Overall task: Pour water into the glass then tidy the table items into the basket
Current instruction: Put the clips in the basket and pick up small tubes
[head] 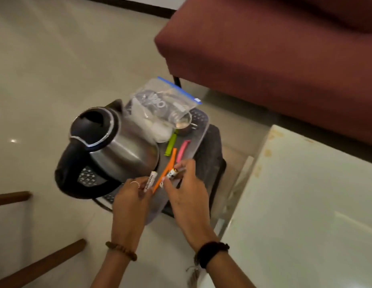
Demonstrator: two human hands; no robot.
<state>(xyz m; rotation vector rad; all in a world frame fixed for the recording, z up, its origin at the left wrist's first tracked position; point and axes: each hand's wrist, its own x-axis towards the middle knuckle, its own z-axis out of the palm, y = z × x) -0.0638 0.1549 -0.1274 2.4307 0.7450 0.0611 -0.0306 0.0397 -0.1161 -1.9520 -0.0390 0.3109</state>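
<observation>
2 hands work low in the view, over the near end of a grey perforated basket (201,129). The left hand (130,201), a ring on 1 finger and a brown bead bracelet (121,250) at the wrist, pinches a white battery (150,181) between its fingertips, holding it nearly upright. The right hand (188,196), with a dark band (212,253) on its wrist, grips a second battery (172,173) in its fingertips, tilted, its metal end showing. Both batteries hang just above the basket's near part, on either side of an orange clip stick (166,171) that lies slanted inside it.

Just beyond, a green clip stick (171,144) and a pink clip stick (182,150) lie in the basket side by side. To their left a steel electric kettle (114,146) with a black lid and handle sits tilted in the basket, filling most of its left half. Farther in, a small metal cup (184,125) rests by the far end, and a clear zip bag (163,102) with a blue seal leans over it, white items beneath.

The basket sits on a dark stool (212,161). A pale glass-topped bench (305,204) stands at right, a maroon sofa (274,59) beyond it.
</observation>
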